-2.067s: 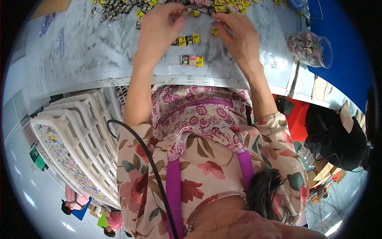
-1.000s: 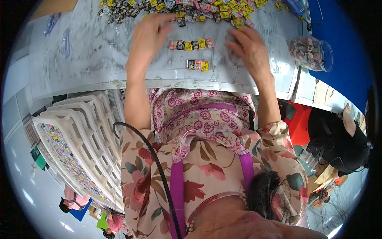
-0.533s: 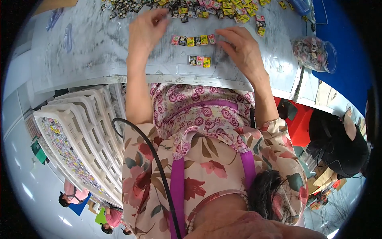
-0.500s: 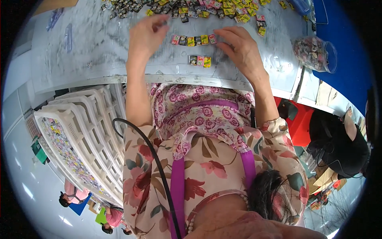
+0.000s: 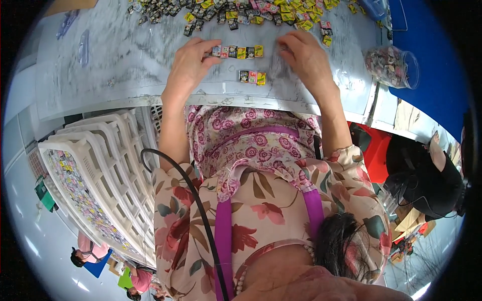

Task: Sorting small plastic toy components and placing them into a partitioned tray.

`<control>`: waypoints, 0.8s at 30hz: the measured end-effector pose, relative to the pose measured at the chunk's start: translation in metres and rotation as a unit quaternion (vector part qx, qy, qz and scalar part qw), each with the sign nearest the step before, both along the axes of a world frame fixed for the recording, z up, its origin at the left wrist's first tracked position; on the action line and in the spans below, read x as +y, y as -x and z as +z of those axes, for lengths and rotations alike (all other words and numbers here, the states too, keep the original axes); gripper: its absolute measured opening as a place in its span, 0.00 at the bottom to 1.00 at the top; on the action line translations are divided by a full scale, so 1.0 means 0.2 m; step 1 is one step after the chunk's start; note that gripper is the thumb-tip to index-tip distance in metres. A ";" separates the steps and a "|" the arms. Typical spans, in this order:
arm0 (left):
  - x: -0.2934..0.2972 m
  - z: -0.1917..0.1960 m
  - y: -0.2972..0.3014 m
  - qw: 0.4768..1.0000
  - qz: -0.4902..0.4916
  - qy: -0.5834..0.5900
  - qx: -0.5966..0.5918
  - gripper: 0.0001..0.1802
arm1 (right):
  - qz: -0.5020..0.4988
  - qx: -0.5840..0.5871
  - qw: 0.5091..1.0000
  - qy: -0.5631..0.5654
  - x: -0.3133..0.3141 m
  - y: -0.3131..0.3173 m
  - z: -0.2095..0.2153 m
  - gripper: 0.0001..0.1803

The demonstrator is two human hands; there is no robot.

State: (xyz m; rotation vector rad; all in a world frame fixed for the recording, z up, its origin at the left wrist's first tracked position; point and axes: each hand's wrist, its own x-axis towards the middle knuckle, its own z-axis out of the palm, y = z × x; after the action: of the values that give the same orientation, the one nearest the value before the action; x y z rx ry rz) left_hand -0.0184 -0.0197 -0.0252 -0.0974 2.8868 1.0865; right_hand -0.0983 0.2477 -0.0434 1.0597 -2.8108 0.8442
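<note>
Your left hand [image 5: 188, 70] pinches the left end of the packet row [image 5: 241, 52] on the table [image 5: 130, 65]; your right hand [image 5: 309, 60] curls apart, contents unclear. Lining-up appears underway; next calls for light contact.

Shiny-looking small packets [image 5: 241, 52], glossy plastic jar [image 5: 411, 71], smooth tabletop [image 5: 125, 65], cloth apron [image 5: 253, 143]

The top edge cuts off the packet pile [image 5: 236, 11], where many pieces lie buried under others. Whether the fingers of your left hand [image 5: 190, 64] pinch the leftmost packet [image 5: 216, 51] you cannot tell; your right hand [image 5: 305, 56] has its fingertips blurred and partly hidden. Print on the group of 3 packets [image 5: 252, 77] is too small to read. The contents of the clear jar [image 5: 387, 64] blur together.
</note>
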 end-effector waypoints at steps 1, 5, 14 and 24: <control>0.00 -0.01 0.00 1.000 0.002 0.000 0.003 0.18 | -0.039 0.047 0.997 -0.055 0.01 0.01 0.01 0.14; 0.01 -0.03 -0.01 1.000 0.016 -0.002 0.009 0.18 | -0.060 0.113 0.992 -0.014 -0.04 0.12 0.13 0.14; 0.04 -0.04 -0.01 0.998 0.044 -0.034 0.032 0.21 | 0.071 0.169 0.983 -0.001 -0.47 0.45 0.10 0.08; 0.03 -0.09 -0.01 0.998 0.031 -0.041 0.031 0.20 | 0.103 0.079 0.991 0.033 -0.42 0.44 0.18 0.06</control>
State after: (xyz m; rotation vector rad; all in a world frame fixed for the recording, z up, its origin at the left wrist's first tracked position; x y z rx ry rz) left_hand -0.0160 -0.0127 -0.0425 -0.1524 2.9067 1.2394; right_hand -0.1854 0.1641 -0.0078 1.3594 -2.5594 0.8212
